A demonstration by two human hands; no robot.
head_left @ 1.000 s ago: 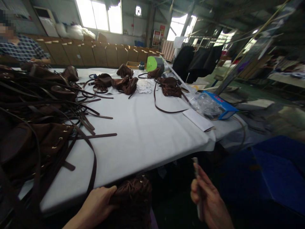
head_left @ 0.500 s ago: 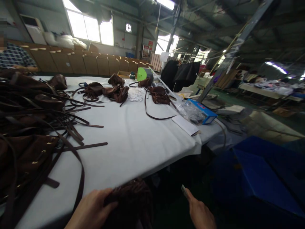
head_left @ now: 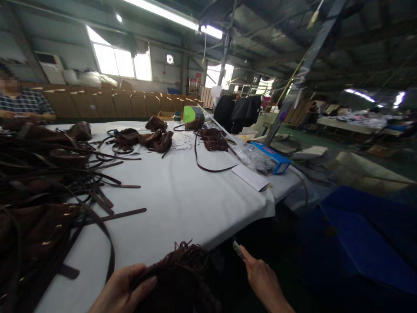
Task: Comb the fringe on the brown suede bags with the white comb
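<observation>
At the table's near edge my left hand (head_left: 125, 287) is closed on a dark brown fringed bag (head_left: 182, 274), thumb on top. Thin fringe strands stick up along the bag's upper edge, and its lower part is lost in shadow. My right hand (head_left: 262, 276), to the right of the bag and apart from it, is closed round a slim grey tool (head_left: 238, 249). The tool's tip points up and left; its exact kind is not clear. Left of my left hand lies a heap of brown bags (head_left: 35, 230) with long straps and gold-coloured eyelets.
The white-covered table (head_left: 169, 195) carries more brown bags (head_left: 213, 139), a folded white sheet (head_left: 250, 177) and a blue box (head_left: 272, 157) with clear plastic. A blue bin (head_left: 368, 243) stands at right. A person in a checked shirt (head_left: 28, 104) sits far left.
My right hand with the grey tool has moved left, closer to the bag. The bag's fringed edge shows more, its strands now upright. The camera has tilted up slightly.
</observation>
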